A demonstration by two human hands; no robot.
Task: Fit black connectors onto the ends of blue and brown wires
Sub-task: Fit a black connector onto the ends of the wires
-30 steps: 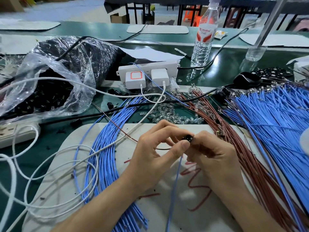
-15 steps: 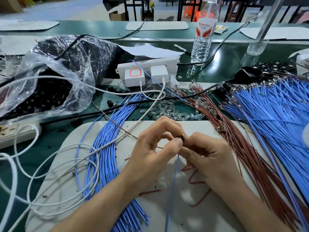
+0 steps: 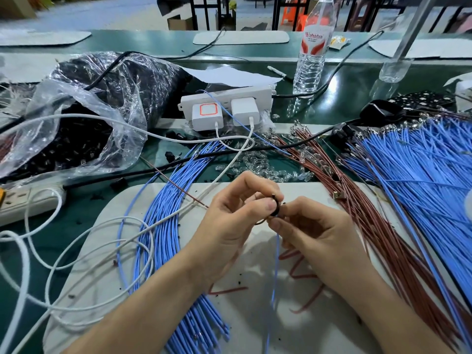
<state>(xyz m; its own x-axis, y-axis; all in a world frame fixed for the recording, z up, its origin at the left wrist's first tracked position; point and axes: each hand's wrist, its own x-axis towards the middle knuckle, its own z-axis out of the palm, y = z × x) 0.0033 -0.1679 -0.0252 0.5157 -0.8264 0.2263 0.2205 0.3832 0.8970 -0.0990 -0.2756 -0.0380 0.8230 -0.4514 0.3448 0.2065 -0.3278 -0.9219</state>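
Observation:
My left hand (image 3: 233, 218) pinches a small black connector (image 3: 275, 206) between thumb and fingers over the white mat (image 3: 255, 328). My right hand (image 3: 316, 233) pinches a single blue wire (image 3: 275, 277) just below the connector; the wire hangs down toward me. A brown wire (image 3: 178, 187) runs from the left hand out to the upper left. The joint between wire and connector is hidden by my fingertips. A bundle of blue wires (image 3: 163, 226) lies left of my hands, brown wires (image 3: 370, 226) and more blue wires (image 3: 429, 180) to the right.
A clear plastic bag of black connectors (image 3: 76, 123) lies at the left. A white power strip with chargers (image 3: 224, 108) and a water bottle (image 3: 314, 47) stand behind. White cables (image 3: 76, 241) loop across the left. Loose clear parts (image 3: 268, 167) lie beyond the mat.
Both hands have shifted slightly left and toward me with the connector. The right fingers now sit lower, on the blue wire under the connector.

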